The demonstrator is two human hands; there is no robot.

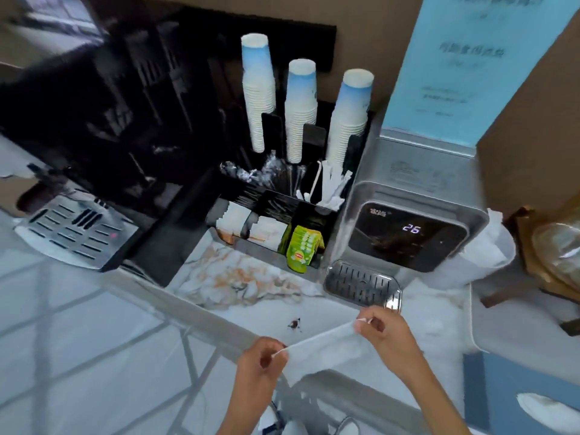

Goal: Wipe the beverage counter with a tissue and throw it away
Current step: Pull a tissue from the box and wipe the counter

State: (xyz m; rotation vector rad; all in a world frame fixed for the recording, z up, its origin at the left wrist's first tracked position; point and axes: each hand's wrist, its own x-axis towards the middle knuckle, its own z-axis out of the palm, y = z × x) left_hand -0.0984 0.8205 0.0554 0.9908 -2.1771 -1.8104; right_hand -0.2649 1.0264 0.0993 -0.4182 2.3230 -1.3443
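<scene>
I've got the thin white paper tissue [323, 350] stretched flat between both hands over the near edge of the white marble-veined beverage counter [238, 277], spreading it out so more of it meets the surface when I wipe. My left hand [260, 365] sits at 7 o'clock of the sheet, thumb and forefinger pinched shut on that corner, other fingers curled loosely. My right hand [386, 337] is at 2 o'clock, fingertips [365, 321] nipped tight on the opposite corner. Tissue hangs just above the counter, not touching it as far as I can tell. A small dark brown spill spot [294, 324] lies at 11 o'clock of the tissue, close by, probably first target. Silver hot-water dispenser [408, 227] with drip tray stands at 12 o'clock, just behind
</scene>
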